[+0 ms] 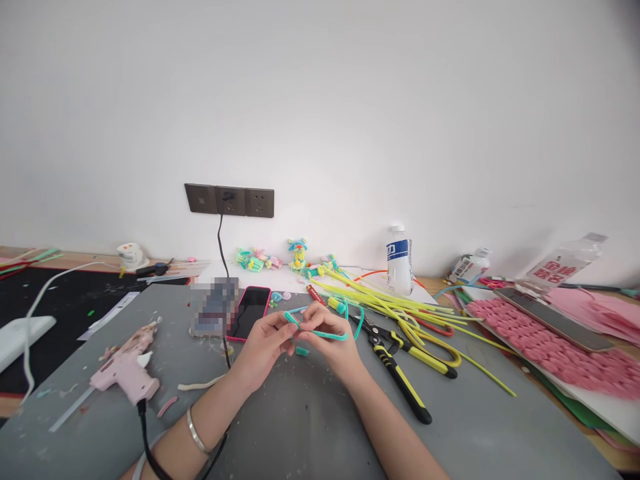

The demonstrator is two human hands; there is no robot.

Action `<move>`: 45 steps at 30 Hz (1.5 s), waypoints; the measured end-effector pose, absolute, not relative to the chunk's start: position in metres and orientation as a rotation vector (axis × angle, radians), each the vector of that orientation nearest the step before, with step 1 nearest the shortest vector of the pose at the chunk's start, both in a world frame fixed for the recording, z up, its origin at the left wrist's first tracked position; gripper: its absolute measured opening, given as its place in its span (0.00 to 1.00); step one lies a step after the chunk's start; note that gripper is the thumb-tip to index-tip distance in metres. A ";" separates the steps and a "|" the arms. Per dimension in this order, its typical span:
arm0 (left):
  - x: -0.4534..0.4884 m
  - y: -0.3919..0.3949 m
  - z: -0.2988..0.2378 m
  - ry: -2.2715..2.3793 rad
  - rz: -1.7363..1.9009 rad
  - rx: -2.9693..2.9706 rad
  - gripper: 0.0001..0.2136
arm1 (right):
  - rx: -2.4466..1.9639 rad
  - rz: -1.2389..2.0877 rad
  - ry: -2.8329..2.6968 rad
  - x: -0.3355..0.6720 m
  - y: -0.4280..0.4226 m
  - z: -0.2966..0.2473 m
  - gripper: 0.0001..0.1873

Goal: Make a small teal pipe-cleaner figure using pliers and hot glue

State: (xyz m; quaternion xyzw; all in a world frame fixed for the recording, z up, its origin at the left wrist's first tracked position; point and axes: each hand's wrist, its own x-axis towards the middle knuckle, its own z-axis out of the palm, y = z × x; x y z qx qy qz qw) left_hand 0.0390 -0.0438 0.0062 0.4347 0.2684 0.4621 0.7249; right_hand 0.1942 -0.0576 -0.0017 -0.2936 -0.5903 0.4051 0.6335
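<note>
A teal pipe cleaner (329,335) is bent into a narrow loop above the grey mat (300,427). My left hand (263,348) pinches it between thumb and fingers. From the other side, my right hand (336,348) has its fingertips closed on the same pipe cleaner; the fingers partly cover the bend. A short teal piece (301,351) lies just below my hands. Behind my right hand are a yellow and teal bundle (338,305) and a curved teal strand (361,323). Wire strippers (403,387) with black and yellow handles rest to the right.
A pink glue gun (125,373) with its cord lies left, near my left forearm. A pink-edged phone (250,312) sits beyond my hands. Yellow pipe cleaners (383,297) spread right, before a bottle (399,263). Pink braided material (555,347) lies far right.
</note>
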 end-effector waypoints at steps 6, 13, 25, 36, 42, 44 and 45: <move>0.039 -0.042 0.008 0.684 1.026 1.019 0.16 | -0.733 0.882 -1.352 0.192 -0.059 -0.001 0.09; 0.038 -0.042 0.011 0.679 1.019 1.039 0.16 | -0.739 0.980 -1.315 0.193 -0.060 -0.002 0.11; 0.031 -0.042 0.013 0.581 0.786 1.232 0.16 | -0.658 1.105 -1.456 0.209 -0.062 0.010 0.09; 0.030 -0.044 0.015 0.517 0.740 1.328 0.15 | -0.621 1.327 -1.511 0.220 -0.063 0.009 0.11; 0.034 -0.046 0.015 0.528 0.865 1.273 0.14 | -0.643 1.184 -1.523 0.218 -0.062 0.012 0.09; 0.034 -0.046 0.014 0.534 0.855 1.281 0.14 | -0.654 1.156 -1.525 0.217 -0.062 0.014 0.10; 0.033 -0.046 0.014 0.539 0.840 1.286 0.14 | -0.658 1.149 -1.520 0.216 -0.062 0.014 0.10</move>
